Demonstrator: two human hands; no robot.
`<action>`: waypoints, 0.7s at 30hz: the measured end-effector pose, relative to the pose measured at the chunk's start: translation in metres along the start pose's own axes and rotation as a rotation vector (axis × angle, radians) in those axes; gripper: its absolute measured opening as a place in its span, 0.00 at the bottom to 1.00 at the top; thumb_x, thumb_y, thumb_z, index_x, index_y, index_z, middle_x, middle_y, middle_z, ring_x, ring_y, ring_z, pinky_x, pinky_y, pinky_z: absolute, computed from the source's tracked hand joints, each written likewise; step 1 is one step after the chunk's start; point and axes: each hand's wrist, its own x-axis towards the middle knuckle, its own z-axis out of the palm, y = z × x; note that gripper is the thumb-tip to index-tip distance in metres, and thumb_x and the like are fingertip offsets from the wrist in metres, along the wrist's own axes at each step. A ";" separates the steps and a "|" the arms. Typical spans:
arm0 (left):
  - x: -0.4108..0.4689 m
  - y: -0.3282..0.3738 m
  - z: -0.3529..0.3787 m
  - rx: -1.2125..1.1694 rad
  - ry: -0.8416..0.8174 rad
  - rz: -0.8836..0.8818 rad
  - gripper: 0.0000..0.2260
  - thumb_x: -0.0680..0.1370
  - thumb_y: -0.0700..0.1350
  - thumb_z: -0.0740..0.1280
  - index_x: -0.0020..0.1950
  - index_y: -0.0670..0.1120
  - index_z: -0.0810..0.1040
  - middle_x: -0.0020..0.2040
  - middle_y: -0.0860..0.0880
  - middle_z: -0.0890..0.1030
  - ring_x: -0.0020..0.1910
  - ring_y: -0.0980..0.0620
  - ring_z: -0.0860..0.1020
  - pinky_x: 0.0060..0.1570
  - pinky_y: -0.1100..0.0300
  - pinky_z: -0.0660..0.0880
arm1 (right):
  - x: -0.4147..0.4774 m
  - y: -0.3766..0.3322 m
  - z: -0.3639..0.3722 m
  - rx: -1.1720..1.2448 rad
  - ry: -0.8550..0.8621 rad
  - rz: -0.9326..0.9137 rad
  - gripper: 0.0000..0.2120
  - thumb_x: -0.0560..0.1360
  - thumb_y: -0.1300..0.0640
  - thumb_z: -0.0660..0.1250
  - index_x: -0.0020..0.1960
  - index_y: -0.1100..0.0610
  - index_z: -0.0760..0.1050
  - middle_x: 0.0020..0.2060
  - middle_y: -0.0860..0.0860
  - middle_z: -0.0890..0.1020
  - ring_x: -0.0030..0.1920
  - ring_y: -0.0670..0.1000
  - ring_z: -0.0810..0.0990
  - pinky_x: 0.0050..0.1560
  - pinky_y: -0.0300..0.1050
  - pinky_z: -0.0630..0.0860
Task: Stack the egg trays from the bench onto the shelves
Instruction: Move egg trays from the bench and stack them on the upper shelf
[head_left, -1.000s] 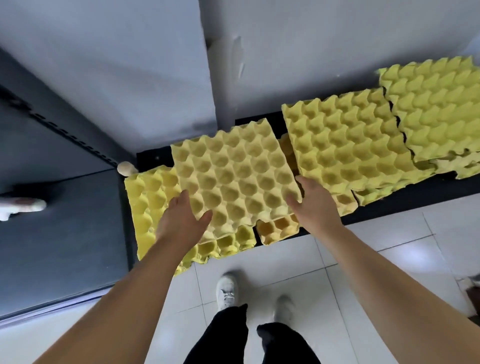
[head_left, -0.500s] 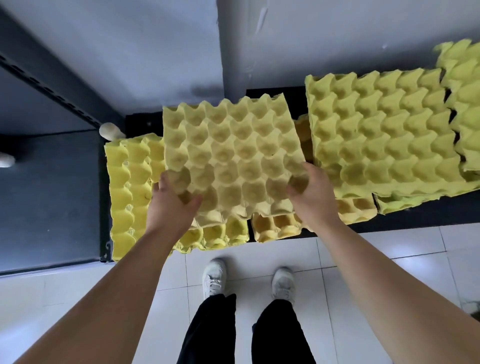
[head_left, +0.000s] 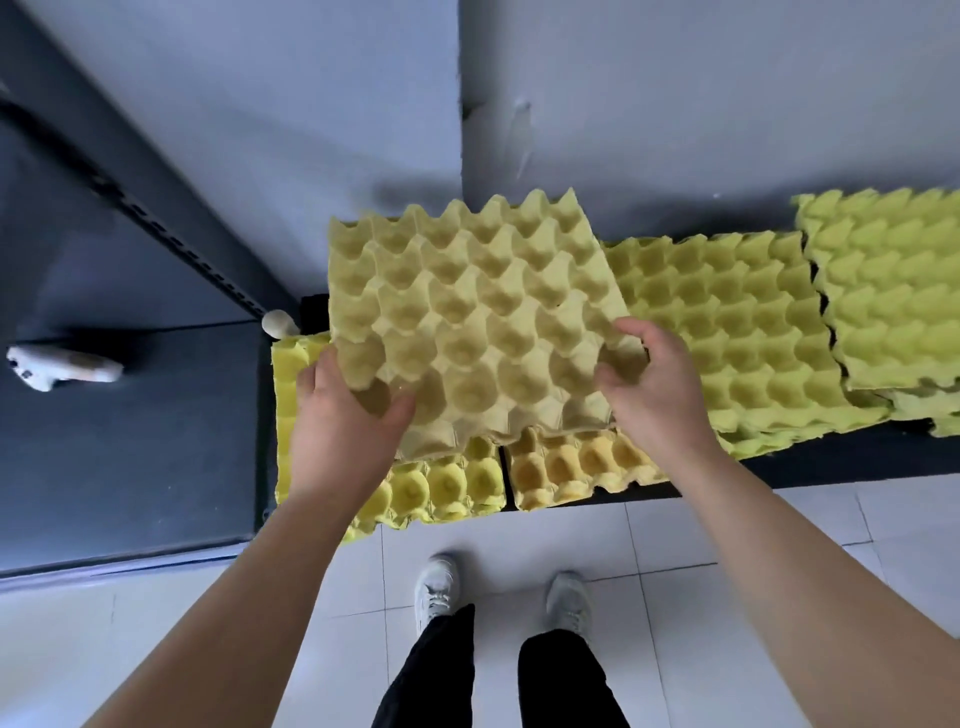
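Held tray: I see the pale tan moulded-pulp egg tray (head_left: 478, 322), cups up, mid-view over the black worktop (head_left: 857, 457). It covers the far parts of two trays below; I cannot tell whether it touches them.
Left grip: left hand (head_left: 343, 431) at the tray's 7 o'clock corner, thumb on top in a cup, fingers hidden beneath, clenched on the tray.
Right grip: right hand (head_left: 654, 389) at the tray's 4 o'clock edge, fingers curled over the rim, grasping the same tray.
Beneath: bright yellow pulp egg tray (head_left: 447, 483) at 7 o'clock and orange-yellow pulp egg tray (head_left: 571, 462) at 5 o'clock, side by side.
Other trays: lime-green pulp tray stack (head_left: 737, 332) at 3 o'clock; second lime-green stack (head_left: 893, 291) just beside it, at 2 o'clock.
Shelf: dark grey shelf board (head_left: 130, 441) at 9 o'clock, a white handheld object (head_left: 57, 366) lying on it; black perforated upright (head_left: 171, 228) at 10 o'clock.
Floor: white tiled floor (head_left: 519, 540) at 6 o'clock, with the person's white shoes (head_left: 436, 587).
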 end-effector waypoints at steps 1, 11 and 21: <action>-0.004 0.008 -0.010 -0.005 -0.003 0.016 0.32 0.70 0.60 0.70 0.69 0.50 0.65 0.64 0.49 0.71 0.50 0.62 0.64 0.46 0.57 0.67 | -0.004 -0.009 -0.008 0.011 0.012 -0.006 0.20 0.75 0.57 0.67 0.65 0.46 0.70 0.62 0.46 0.68 0.50 0.44 0.73 0.39 0.24 0.67; -0.068 0.093 -0.150 -0.038 0.046 0.273 0.37 0.65 0.63 0.72 0.69 0.52 0.65 0.63 0.52 0.72 0.52 0.64 0.65 0.49 0.61 0.66 | -0.083 -0.119 -0.107 0.117 0.208 -0.199 0.18 0.75 0.56 0.67 0.64 0.52 0.72 0.60 0.47 0.72 0.57 0.43 0.72 0.56 0.34 0.65; -0.173 0.145 -0.263 -0.213 0.265 0.435 0.31 0.65 0.59 0.76 0.64 0.54 0.69 0.59 0.55 0.76 0.58 0.54 0.74 0.54 0.55 0.74 | -0.178 -0.209 -0.205 0.132 0.385 -0.430 0.16 0.75 0.56 0.66 0.63 0.52 0.73 0.60 0.48 0.73 0.47 0.30 0.71 0.48 0.20 0.62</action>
